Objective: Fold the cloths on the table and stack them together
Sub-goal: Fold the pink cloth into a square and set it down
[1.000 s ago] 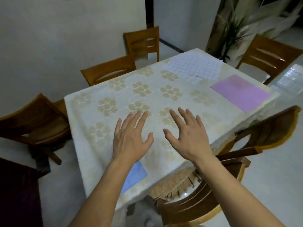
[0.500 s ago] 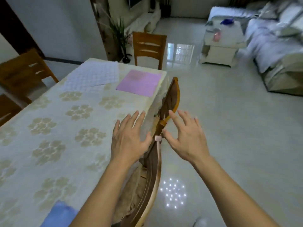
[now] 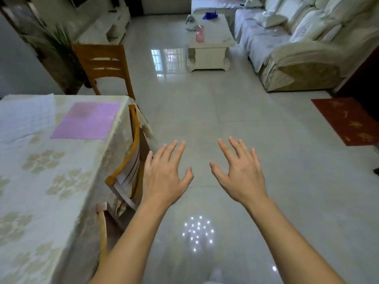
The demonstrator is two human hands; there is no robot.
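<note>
The purple cloth (image 3: 86, 120) lies flat and unfolded near the far right corner of the table (image 3: 41, 181), and the white checked cloth (image 3: 24, 117) lies spread just beside it on its left, their edges close or touching, I cannot tell which. Both rest on the cream floral tablecloth. My left hand (image 3: 164, 177) and my right hand (image 3: 240, 173) hover over the glossy tiled floor (image 3: 225, 111), to the right of the table, palms down, fingers spread wide and holding nothing. A wooden chair (image 3: 131, 160) is tucked against the table's right side, close by my left hand, and another chair (image 3: 102, 64) stands at the table's far end. Beyond are a white coffee table (image 3: 211, 50), a pale sofa (image 3: 297, 44) and a red mat (image 3: 346, 121) on the right
</note>
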